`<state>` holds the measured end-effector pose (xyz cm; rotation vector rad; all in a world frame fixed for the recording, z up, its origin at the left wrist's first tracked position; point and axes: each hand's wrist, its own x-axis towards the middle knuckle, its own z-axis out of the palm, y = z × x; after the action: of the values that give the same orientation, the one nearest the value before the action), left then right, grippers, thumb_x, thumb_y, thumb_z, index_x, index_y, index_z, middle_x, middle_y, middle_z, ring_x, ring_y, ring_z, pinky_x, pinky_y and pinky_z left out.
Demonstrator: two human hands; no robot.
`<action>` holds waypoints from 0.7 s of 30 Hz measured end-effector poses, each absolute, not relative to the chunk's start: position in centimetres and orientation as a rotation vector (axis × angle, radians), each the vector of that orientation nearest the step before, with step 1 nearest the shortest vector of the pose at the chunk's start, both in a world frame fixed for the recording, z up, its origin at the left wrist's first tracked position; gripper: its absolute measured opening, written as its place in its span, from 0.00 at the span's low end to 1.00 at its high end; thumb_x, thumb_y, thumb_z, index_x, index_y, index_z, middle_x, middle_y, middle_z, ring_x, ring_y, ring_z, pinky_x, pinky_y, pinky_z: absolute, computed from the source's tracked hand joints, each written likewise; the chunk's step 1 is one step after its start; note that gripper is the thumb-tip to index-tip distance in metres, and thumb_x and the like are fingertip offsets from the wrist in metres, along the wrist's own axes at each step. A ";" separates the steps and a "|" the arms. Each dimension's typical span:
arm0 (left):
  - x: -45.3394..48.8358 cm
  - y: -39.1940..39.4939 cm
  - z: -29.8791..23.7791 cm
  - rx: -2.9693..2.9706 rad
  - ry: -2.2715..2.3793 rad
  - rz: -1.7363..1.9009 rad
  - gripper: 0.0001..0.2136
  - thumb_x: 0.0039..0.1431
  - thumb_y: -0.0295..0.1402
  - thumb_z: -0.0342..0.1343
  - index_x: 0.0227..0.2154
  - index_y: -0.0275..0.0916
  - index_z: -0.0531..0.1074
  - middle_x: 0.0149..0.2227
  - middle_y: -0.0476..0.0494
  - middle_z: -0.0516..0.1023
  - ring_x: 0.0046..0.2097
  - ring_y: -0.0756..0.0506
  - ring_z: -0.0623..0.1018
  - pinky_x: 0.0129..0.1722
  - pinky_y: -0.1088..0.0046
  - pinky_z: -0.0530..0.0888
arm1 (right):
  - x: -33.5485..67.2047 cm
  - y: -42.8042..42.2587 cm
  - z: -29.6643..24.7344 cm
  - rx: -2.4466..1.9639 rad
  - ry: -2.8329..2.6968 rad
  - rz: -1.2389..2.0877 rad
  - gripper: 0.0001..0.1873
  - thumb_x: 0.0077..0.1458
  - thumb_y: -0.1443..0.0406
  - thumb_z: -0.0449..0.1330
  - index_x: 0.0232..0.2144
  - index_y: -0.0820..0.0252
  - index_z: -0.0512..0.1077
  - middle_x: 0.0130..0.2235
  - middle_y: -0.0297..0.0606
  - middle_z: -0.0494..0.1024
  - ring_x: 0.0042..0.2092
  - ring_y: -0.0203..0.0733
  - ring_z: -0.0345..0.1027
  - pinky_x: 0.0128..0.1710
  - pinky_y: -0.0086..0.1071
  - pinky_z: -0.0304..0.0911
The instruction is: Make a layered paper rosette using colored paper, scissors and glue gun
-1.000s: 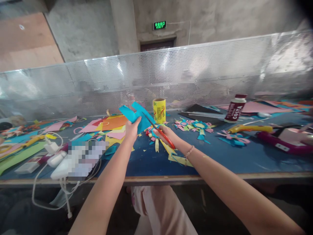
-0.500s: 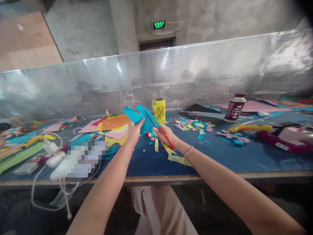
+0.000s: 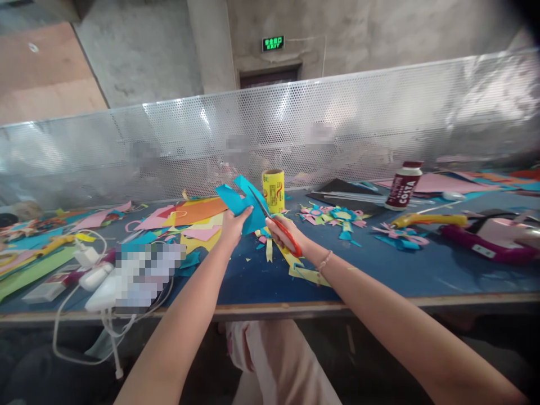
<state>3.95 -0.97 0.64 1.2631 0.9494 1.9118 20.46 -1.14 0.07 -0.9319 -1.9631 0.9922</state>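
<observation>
My left hand [image 3: 233,226] pinches a piece of blue paper [image 3: 242,200] and holds it up above the blue table [image 3: 379,270]. My right hand [image 3: 283,229] grips red-handled scissors [image 3: 276,224], whose blades reach up into the blue paper's right side. Both hands hover over a scatter of paper scraps near the table's middle.
A yellow tape roll [image 3: 274,191] stands just behind the paper. Paper flowers [image 3: 337,216], a dark bottle [image 3: 404,185], a yellow glue gun [image 3: 426,220] and a pink tool [image 3: 493,239] lie right. Coloured sheets [image 3: 194,216], white chargers and cables [image 3: 97,275] lie left. A perforated metal screen [image 3: 337,118] backs the table.
The blue paper has turned slightly and shifted right in my left hand, and the scissor blades have worked further into it. My arms stay almost where they were.
</observation>
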 end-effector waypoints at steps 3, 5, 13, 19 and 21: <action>4.2 -1.2 0.8 1.255 0.928 1.898 0.21 0.39 0.39 0.68 0.38 0.37 0.77 0.38 0.41 0.81 0.45 0.40 0.78 0.47 0.63 0.73 | 20.4 -1.3 0.1 -0.940 -1.939 1.068 0.27 0.55 0.40 0.46 0.24 0.55 0.54 0.17 0.27 0.58 0.18 0.32 0.54 0.18 0.28 0.54; 4.3 -1.2 0.7 1.239 0.905 1.890 0.21 0.39 0.39 0.68 0.38 0.37 0.77 0.37 0.41 0.81 0.44 0.39 0.78 0.46 0.63 0.73 | 20.3 -1.4 0.3 -0.961 -1.939 1.033 0.27 0.55 0.40 0.46 0.23 0.55 0.54 0.17 0.28 0.59 0.19 0.33 0.55 0.19 0.28 0.55; 4.0 -1.1 1.1 1.028 0.841 1.840 0.20 0.32 0.37 0.71 0.32 0.35 0.77 0.32 0.41 0.81 0.39 0.38 0.80 0.43 0.60 0.74 | 20.0 -1.1 1.0 -1.051 -1.981 0.702 0.25 0.51 0.43 0.51 0.23 0.57 0.60 0.24 0.35 0.68 0.27 0.39 0.62 0.27 0.32 0.57; 2.7 -0.9 2.1 0.847 0.661 1.809 0.21 0.35 0.42 0.70 0.32 0.35 0.76 0.35 0.40 0.81 0.44 0.37 0.79 0.46 0.60 0.73 | 20.0 -0.9 0.7 -1.042 -1.999 0.664 0.21 0.49 0.46 0.55 0.23 0.56 0.58 0.21 0.32 0.67 0.24 0.37 0.61 0.25 0.31 0.55; 2.4 -0.8 2.2 0.820 0.644 1.799 0.21 0.36 0.42 0.69 0.33 0.35 0.75 0.36 0.39 0.81 0.45 0.38 0.79 0.47 0.61 0.73 | 20.0 -0.9 0.5 -1.017 -2.007 0.657 0.22 0.48 0.46 0.55 0.23 0.56 0.58 0.21 0.31 0.67 0.24 0.36 0.61 0.25 0.31 0.55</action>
<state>2.41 -0.83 2.18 0.8204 0.6436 1.7993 19.99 -0.86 0.53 -1.0166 -2.0073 0.6566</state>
